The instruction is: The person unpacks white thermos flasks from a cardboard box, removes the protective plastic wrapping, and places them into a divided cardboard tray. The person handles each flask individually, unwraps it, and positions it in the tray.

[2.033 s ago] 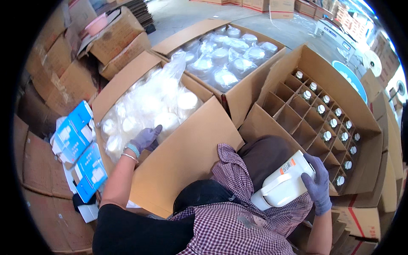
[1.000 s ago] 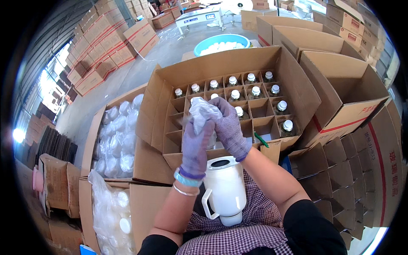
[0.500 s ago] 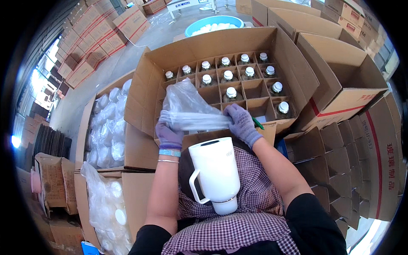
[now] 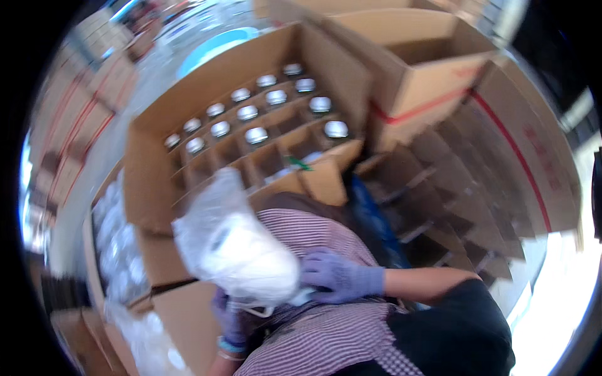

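A white handled tumbler lies tilted over my lap, its top inside a clear plastic bag. My left hand, in a purple glove, is closed at the bag's lower edge beside the handle; its fingertips are partly hidden. At the tumbler's narrow base, my right hand, gloved alike, curls its fingers round it. Motion blurs both. Just beyond stands an open carton with cardboard dividers, holding several clear bottles with white caps.
On the left, a box holds bagged white items, with another plastic-lined box nearer. Carton dividers and open cartons stand at the right. A green object lies at the divided carton's near edge. Behind is a blue tub.
The bag, stretched between my hands over the carton before, now covers the tumbler's top. The tumbler has tipped from upright toward the left, and my right hand has come down to its base. The view has turned right.
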`<state>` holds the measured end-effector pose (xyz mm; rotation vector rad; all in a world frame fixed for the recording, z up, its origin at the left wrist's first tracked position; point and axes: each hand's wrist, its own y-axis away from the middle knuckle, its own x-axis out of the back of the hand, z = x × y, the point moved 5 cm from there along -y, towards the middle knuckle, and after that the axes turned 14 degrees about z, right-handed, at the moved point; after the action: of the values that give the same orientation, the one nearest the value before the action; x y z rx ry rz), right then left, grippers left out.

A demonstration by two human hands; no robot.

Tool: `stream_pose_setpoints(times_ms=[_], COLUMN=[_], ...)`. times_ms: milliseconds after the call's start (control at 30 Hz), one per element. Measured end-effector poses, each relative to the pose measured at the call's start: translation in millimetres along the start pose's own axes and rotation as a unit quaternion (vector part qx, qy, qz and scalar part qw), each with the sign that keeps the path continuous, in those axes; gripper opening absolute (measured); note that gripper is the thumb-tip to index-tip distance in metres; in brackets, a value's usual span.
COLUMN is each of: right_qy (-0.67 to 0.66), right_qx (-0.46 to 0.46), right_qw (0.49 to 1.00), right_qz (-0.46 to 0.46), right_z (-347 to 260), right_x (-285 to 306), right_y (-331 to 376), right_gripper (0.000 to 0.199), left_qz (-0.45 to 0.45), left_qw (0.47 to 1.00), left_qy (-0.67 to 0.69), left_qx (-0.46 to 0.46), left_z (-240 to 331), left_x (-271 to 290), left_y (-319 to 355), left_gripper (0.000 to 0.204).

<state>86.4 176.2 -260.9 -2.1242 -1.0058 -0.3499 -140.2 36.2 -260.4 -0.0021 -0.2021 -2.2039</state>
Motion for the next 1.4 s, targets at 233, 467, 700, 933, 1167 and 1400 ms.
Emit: stream_pose_setpoints(times_ms=[233,467,700,933,1167,1400], right_qy=[0.032,-0.029,-0.113,0.389,0.326,0.200], right_qx=[-0.039,-0.137,-0.132,-0.337,-0.486,-0.399], right_qw=[0.972,0.788,0.630,0.534,0.603,0.662], right_qz=[0.229,0.600,0.757,0.671,0.542,0.602], right_z=[-15.5,-3.4,5.7,104.5,284.2,324.7], right_x=[26.7,149.7,307.7,496.7,520.9,511.4], right_y=[8.5,77.3,222.6,327.8,341.5,335.1], right_gripper=[0.100,0.067,0.052,0.047,0.050,0.041], left_qz=[-0.071,-0.330,-0.490,-0.062,0.158,0.396], left_qw=[0.978,0.729,0.670,0.843,0.864,0.751], left_qy=[0.193,-0.156,-0.229,-0.368,-0.410,-0.493], left_qx=[-0.028,-0.579,-0.509,-0.387,-0.246,-0.192], left_z=[32.7,106.1,98.7,84.2,70.2,91.6], left_x=[-76.6,-233.5,-238.0,-33.1,194.9,346.3], left_y=[-55.2,127.8,98.6,-108.9,-81.5,22.9], left_gripper=[0.044,0.032,0.038,0.028,0.033,0.036])
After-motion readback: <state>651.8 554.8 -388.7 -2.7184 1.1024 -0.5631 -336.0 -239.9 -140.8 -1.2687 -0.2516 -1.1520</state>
